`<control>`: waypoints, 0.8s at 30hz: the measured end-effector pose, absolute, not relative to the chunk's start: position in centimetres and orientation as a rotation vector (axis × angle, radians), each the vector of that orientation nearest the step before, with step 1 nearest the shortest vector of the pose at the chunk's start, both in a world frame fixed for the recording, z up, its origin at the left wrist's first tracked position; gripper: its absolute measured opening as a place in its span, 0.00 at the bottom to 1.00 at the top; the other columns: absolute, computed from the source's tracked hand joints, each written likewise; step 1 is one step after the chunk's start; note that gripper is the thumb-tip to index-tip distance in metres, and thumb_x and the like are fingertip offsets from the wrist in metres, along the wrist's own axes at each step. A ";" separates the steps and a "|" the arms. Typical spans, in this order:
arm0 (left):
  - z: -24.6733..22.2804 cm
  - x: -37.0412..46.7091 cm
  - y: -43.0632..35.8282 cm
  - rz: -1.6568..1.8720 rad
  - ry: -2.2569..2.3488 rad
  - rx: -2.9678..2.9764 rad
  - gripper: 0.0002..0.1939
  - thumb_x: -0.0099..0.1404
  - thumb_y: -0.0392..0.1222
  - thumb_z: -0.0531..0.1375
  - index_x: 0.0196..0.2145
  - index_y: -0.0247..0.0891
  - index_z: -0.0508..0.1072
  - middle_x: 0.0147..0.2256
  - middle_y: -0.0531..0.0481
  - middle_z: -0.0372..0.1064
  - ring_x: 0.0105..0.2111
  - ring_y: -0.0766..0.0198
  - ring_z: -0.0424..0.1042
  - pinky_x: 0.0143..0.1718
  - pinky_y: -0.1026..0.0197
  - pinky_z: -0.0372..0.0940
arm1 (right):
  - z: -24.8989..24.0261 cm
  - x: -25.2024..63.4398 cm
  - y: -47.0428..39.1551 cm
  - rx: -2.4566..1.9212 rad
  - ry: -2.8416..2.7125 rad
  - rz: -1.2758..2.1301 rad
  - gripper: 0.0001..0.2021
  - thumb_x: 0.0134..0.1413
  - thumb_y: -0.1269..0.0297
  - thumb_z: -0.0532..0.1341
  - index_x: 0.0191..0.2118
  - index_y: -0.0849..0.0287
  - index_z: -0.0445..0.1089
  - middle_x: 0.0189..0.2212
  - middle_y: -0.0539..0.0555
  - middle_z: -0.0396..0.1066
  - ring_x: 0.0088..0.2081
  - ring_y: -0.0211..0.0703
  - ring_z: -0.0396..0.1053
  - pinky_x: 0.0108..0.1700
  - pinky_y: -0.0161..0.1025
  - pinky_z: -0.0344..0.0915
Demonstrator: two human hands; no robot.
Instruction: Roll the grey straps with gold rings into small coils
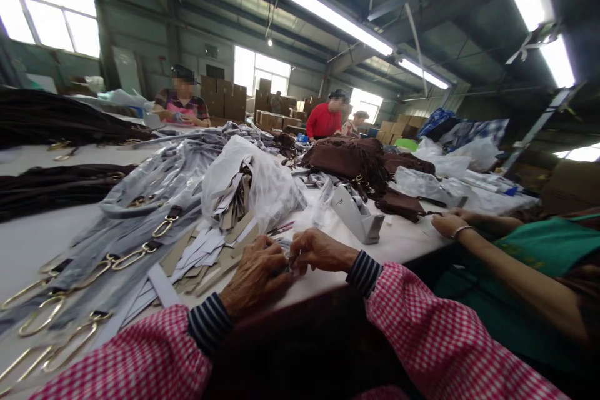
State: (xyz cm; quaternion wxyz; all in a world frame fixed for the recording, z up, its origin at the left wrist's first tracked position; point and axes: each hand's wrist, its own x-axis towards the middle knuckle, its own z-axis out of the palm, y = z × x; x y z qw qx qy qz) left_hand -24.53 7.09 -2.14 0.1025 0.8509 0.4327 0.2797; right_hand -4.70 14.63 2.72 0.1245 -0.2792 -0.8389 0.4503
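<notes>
Grey strips (pixel 202 251) lie left of centre; your left hand (pixel 257 272) and right hand (pixel 322 251) curl close together at lower centre, whether gripping I cannot tell. Seemingly fine fingerwork; the next move likely wants steadiness.

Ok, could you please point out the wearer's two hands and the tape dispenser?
Left hand (pixel 257 270): head view, back of the hand.
Right hand (pixel 324 250): head view, back of the hand.
Tape dispenser (pixel 349 212): head view, side of its body.
</notes>
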 end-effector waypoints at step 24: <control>-4.5 -24.8 8.0 1.102 1.291 2.210 0.15 0.70 0.54 0.53 0.39 0.42 0.73 0.39 0.47 0.70 0.41 0.51 0.69 0.47 0.47 0.66 | -0.2 -3.5 10.4 -0.573 -2.619 -0.359 0.08 0.64 0.73 0.54 0.44 0.60 0.69 0.38 0.56 0.72 0.39 0.47 0.70 0.40 0.40 0.68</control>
